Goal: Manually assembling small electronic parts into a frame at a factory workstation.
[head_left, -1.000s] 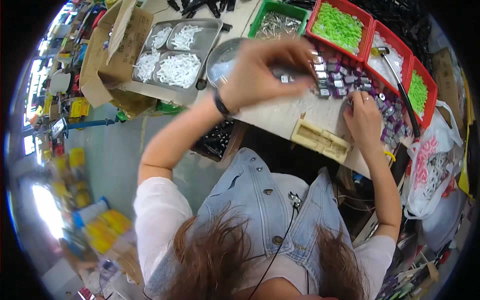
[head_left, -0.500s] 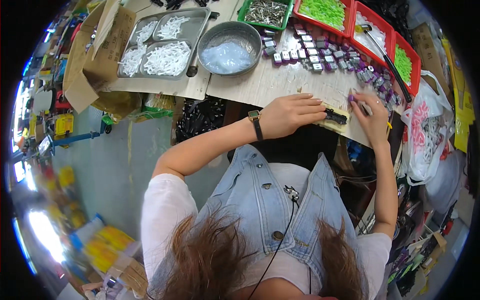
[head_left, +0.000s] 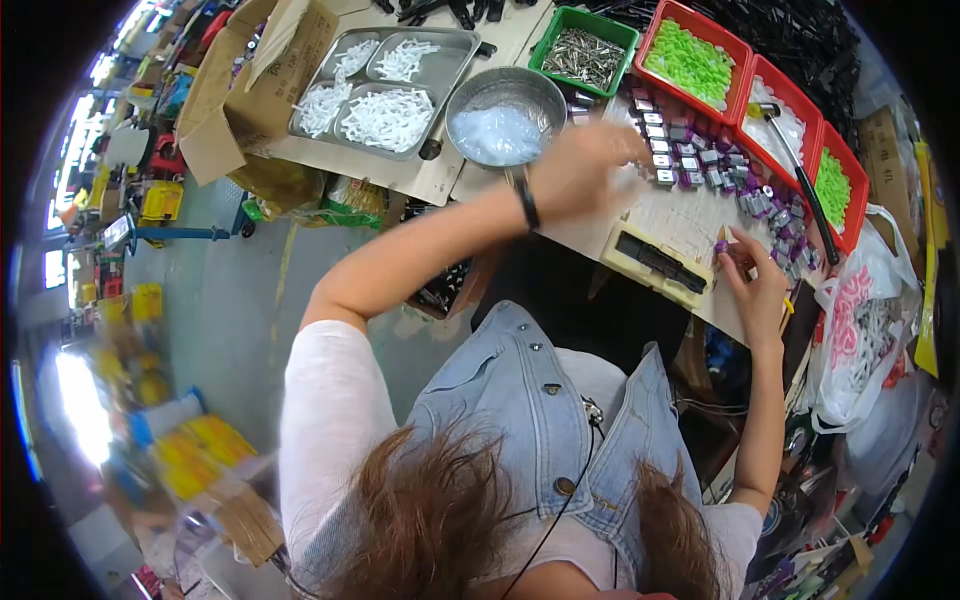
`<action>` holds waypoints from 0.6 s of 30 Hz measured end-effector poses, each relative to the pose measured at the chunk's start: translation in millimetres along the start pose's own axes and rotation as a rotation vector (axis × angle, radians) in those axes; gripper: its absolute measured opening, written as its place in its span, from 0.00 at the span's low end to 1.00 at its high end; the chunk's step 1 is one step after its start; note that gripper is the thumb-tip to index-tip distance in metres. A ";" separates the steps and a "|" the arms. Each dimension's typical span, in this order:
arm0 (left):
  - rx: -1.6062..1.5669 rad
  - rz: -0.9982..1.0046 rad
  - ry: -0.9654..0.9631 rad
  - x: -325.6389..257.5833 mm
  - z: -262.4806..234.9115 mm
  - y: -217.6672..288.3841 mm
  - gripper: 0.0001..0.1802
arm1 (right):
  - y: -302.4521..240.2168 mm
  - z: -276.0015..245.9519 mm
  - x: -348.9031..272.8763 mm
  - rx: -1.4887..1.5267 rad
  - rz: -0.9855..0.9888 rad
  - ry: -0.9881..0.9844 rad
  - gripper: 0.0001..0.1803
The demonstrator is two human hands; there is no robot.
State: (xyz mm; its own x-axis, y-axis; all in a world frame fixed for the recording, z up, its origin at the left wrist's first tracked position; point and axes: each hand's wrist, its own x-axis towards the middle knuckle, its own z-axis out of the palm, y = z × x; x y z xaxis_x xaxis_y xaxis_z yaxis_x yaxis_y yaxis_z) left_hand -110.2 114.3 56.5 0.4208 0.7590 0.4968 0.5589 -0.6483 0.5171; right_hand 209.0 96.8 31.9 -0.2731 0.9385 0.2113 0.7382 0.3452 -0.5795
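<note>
My left hand (head_left: 590, 170), blurred by motion, is over the table at the near edge of the rows of small silver-and-purple parts (head_left: 690, 160); its fingers are too smeared to read. To its right, my right hand (head_left: 757, 283) pinches a small purple part (head_left: 722, 247) between thumb and fingertips. Between my hands, near the table's front edge, lies a cream block fixture (head_left: 622, 262) with a long black part (head_left: 660, 262) seated in its slot. Neither hand touches the fixture.
Farther back stand a metal bowl (head_left: 540, 93) of clear gel-like material, a compartment tray (head_left: 458, 62) of white pieces, a green tray (head_left: 570, 83) of metal pins and red trays (head_left: 743, 75) of green and white bits. A black-handled tool (head_left: 815, 205) lies across the trays. A plastic bag (head_left: 850, 330) hangs at right.
My left hand has lifted off the fixture and moved up and left, uncovering the black part. My right hand stays beside the fixture with the purple part. The whole view has shifted slightly.
</note>
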 end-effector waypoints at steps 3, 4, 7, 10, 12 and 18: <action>0.708 -0.185 0.007 47.7 -43.9 -76.5 0.08 | -34.5 -5.5 9.6 0.095 -0.089 0.058 0.12; 0.785 -0.295 -0.038 55.4 -46.4 -105.1 0.06 | -51.8 -5.6 12.4 0.145 -0.128 0.068 0.12; 0.634 -0.237 -0.223 68.5 -69.0 -126.8 0.05 | -87.4 11.0 13.9 0.299 -0.261 -0.011 0.13; 0.837 -0.161 -0.467 98.2 -65.1 -119.9 0.05 | -93.2 36.7 11.6 0.284 -0.325 -0.010 0.13; 0.857 -0.069 -0.491 97.7 -59.3 -138.2 0.05 | -99.0 47.5 12.3 0.277 -0.341 -0.033 0.13; 0.823 0.020 -0.703 112.4 -56.2 -149.1 0.06 | -96.4 53.3 11.3 0.140 -0.338 -0.125 0.13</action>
State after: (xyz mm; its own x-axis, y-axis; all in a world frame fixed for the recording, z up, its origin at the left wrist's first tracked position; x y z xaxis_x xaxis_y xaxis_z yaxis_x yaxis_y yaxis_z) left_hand -186.4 292.9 74.5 0.6041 0.7833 -0.1469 0.7454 -0.6205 -0.2434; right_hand 101.8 74.1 48.2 -0.5660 0.7615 0.3160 0.5049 0.6232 -0.5973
